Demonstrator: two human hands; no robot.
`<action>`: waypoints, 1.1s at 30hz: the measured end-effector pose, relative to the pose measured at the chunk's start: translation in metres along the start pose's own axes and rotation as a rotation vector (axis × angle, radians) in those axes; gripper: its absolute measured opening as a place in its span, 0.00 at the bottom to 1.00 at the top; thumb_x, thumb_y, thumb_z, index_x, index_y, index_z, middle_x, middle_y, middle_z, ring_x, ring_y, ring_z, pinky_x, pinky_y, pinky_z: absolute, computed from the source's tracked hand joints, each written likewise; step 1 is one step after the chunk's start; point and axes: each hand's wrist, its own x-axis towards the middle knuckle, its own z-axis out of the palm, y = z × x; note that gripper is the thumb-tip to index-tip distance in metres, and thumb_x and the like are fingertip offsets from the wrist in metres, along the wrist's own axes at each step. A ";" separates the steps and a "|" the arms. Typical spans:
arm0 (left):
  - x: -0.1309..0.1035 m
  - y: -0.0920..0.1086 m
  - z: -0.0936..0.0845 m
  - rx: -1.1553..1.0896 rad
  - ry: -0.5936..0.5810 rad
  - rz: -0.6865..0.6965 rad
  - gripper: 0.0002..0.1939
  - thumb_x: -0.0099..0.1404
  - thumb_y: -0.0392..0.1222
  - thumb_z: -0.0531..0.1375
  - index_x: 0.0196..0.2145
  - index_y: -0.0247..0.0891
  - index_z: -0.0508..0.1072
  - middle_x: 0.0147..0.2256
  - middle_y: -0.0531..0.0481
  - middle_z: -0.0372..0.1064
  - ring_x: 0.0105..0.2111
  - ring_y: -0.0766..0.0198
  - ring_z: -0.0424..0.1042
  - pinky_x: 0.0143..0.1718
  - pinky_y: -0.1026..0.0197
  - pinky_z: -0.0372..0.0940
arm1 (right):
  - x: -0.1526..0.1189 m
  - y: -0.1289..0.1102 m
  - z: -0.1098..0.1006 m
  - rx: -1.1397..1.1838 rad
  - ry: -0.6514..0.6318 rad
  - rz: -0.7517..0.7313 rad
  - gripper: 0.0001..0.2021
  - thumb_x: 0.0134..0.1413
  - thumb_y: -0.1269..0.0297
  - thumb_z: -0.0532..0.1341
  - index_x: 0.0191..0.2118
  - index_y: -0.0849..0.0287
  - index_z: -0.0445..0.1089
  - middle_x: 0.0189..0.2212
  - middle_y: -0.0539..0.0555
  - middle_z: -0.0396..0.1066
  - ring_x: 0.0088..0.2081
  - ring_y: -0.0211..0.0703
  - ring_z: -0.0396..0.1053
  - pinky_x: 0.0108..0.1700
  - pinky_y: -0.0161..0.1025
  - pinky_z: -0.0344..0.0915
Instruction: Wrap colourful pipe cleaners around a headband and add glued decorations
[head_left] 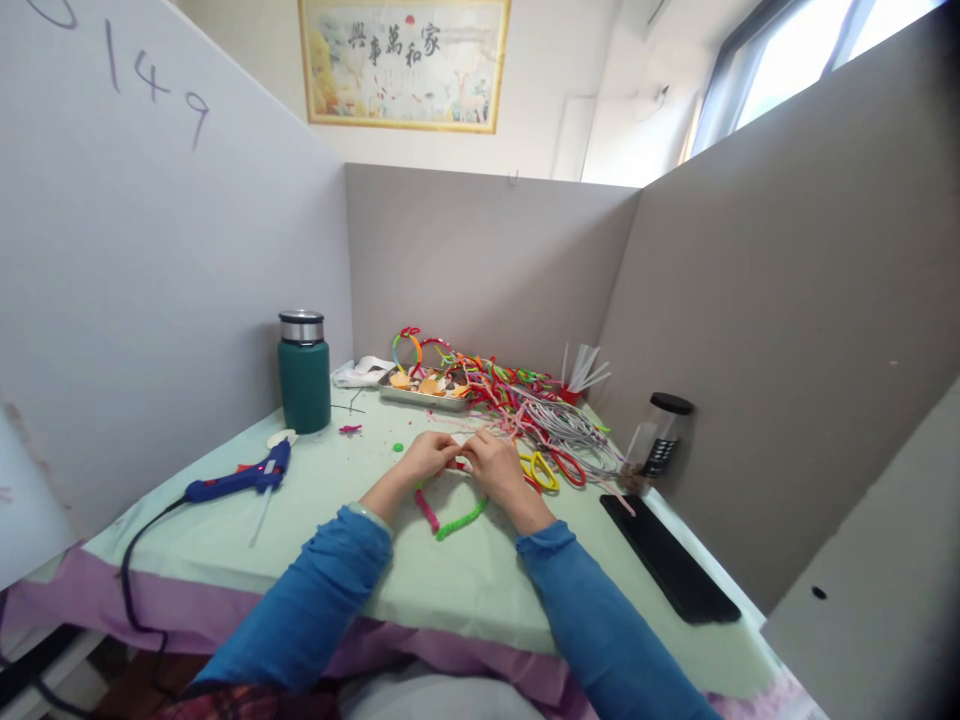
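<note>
My left hand (429,454) and my right hand (489,462) meet over the middle of the table, fingertips pinched together. Between them they hold a bent pipe cleaner (461,519), pink on its left side and bright green along the front, with a bit of red showing by the fingers. Its front part hangs or rests toward me, forming a loop; the far part is hidden by my hands. Just right of my right hand lie scissors with yellow handles (541,472) and a pair with red handles (568,467). A small green piece (398,447) sits left of my left hand.
A blue glue gun (240,482) with a cord and a green bottle (304,375) stand left. Behind are a metal tray (424,398) and piled pipe cleaners (517,385). A black strip-shaped object (667,560) and a clear jar (656,445) are right. Grey partitions (487,250) enclose the table.
</note>
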 end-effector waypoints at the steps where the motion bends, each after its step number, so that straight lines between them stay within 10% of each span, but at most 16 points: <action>1: 0.000 0.001 0.000 -0.030 -0.001 -0.002 0.13 0.55 0.47 0.55 0.22 0.34 0.68 0.17 0.54 0.63 0.14 0.72 0.57 0.17 0.67 0.50 | 0.000 0.000 0.000 0.010 -0.002 0.013 0.08 0.59 0.65 0.55 0.32 0.57 0.71 0.32 0.54 0.68 0.31 0.40 0.64 0.33 0.36 0.54; 18: -0.006 0.012 0.004 -0.557 -0.055 -0.079 0.18 0.50 0.51 0.64 0.28 0.33 0.65 0.24 0.49 0.71 0.17 0.70 0.66 0.18 0.68 0.53 | 0.006 -0.005 0.016 0.725 0.229 0.367 0.08 0.51 0.63 0.57 0.26 0.59 0.67 0.24 0.49 0.67 0.29 0.40 0.63 0.32 0.35 0.58; 33: 0.002 0.000 0.002 -0.147 0.076 -0.028 0.13 0.52 0.48 0.61 0.24 0.34 0.69 0.16 0.55 0.64 0.15 0.71 0.59 0.18 0.67 0.51 | 0.002 -0.001 0.002 0.391 0.073 0.134 0.06 0.53 0.68 0.58 0.33 0.57 0.73 0.33 0.54 0.71 0.36 0.42 0.66 0.39 0.37 0.59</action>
